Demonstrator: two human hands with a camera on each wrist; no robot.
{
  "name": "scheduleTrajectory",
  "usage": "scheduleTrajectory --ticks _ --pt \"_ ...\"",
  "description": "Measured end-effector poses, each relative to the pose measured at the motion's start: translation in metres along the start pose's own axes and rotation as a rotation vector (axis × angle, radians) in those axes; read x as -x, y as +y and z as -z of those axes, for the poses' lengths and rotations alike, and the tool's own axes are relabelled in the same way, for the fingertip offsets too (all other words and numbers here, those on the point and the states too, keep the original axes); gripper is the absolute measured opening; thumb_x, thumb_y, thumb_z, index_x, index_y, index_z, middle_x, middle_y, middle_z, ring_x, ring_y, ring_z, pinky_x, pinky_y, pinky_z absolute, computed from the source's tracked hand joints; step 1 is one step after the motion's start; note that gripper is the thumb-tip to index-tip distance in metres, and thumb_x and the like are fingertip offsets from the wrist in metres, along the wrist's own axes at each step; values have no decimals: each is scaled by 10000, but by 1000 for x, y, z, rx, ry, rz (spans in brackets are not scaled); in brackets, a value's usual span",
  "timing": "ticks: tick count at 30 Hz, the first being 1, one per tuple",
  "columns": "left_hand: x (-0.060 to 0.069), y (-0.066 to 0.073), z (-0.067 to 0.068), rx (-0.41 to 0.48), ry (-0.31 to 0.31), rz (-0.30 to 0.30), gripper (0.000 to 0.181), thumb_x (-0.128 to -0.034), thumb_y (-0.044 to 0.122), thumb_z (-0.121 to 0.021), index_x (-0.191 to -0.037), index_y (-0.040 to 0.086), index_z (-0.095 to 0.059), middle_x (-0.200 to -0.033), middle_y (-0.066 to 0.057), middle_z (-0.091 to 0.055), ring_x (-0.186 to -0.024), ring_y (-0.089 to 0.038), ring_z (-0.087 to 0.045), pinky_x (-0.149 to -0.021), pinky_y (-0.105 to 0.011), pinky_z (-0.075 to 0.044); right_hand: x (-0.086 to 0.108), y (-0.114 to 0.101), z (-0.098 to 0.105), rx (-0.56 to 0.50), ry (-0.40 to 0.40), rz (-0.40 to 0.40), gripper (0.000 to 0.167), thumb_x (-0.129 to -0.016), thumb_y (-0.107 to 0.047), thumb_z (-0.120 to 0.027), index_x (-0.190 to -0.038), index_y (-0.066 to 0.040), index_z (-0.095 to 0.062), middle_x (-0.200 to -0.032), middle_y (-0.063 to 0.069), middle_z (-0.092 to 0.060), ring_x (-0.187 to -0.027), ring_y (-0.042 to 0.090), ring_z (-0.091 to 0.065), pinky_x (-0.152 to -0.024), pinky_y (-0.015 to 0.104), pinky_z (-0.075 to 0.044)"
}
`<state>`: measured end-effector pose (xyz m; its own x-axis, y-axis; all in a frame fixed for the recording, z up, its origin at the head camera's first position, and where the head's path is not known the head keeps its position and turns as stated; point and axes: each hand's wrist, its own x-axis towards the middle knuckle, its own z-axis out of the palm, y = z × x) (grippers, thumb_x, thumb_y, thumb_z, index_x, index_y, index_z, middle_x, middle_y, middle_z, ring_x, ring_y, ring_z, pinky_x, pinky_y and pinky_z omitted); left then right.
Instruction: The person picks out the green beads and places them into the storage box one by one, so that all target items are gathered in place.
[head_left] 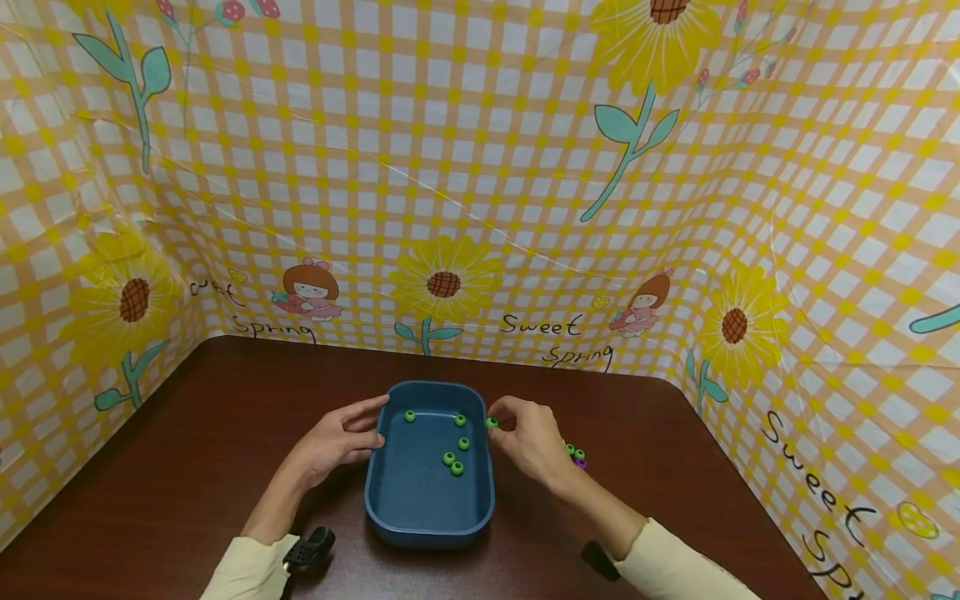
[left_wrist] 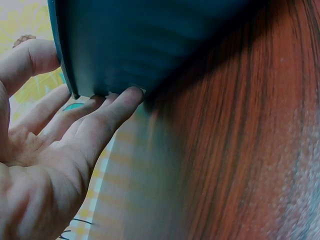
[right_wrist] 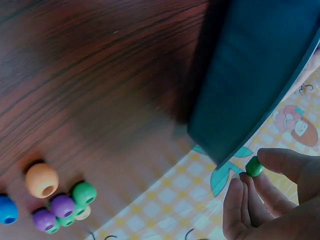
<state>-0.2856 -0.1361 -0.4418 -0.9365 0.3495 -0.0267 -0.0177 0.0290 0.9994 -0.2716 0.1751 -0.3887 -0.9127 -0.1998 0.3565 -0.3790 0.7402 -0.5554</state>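
Note:
A blue plastic box (head_left: 430, 504) stands on the dark table, with several green beads (head_left: 463, 444) lying loose on its floor. My left hand (head_left: 330, 447) rests against the box's left side. In the left wrist view its fairly straight fingers (left_wrist: 112, 112) touch the outer wall and the rim. My right hand (head_left: 531, 442) pinches one green bead (right_wrist: 254, 166) between thumb and fingers, at the box's right rim. Partly hidden behind that hand, more green beads (right_wrist: 84, 192) lie on the table beside purple beads (right_wrist: 63, 205).
An orange bead (right_wrist: 42, 180) and a blue bead (right_wrist: 7, 209) also lie right of the box. A checked cloth with sunflowers (head_left: 444, 283) hangs along the back and both sides. Black straps (head_left: 309, 550) are at the wrists.

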Motion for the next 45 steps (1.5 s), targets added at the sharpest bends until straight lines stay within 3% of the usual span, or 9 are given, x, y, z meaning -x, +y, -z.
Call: scheduleTrajectory --ticks 17,26,45 --pt "0 -1 3 -5 0 -4 676 -959 31 -645 -1574 70 -368 -1595 -263 -361 -1345 -440 -527 -943 -421 -578 -4 -20 -24 -15 -46 46 132 -866 -82 -762 -997 -87 -750 -934 82 -751 -914 279 -713 -708 380 -589" --pt "0 -2 3 -1 -8 -15 671 -966 34 -644 -1575 67 -363 -1571 -274 -394 -1317 -426 -560 -949 -437 -574 -2 -23 -39 -25 -92 65 115 -897 -101 -737 -1009 -76 -746 -929 91 -747 -897 253 -703 -689 344 -586" --pt "1 0 1 -7 -20 -14 669 -977 28 -621 -1584 72 -344 -1587 -272 -367 -1327 -418 -551 -945 -412 -577 4 -19 -55 -8 -52 45 112 -883 -114 -750 -991 -85 -749 -923 82 -746 -903 246 -612 -692 289 -467"
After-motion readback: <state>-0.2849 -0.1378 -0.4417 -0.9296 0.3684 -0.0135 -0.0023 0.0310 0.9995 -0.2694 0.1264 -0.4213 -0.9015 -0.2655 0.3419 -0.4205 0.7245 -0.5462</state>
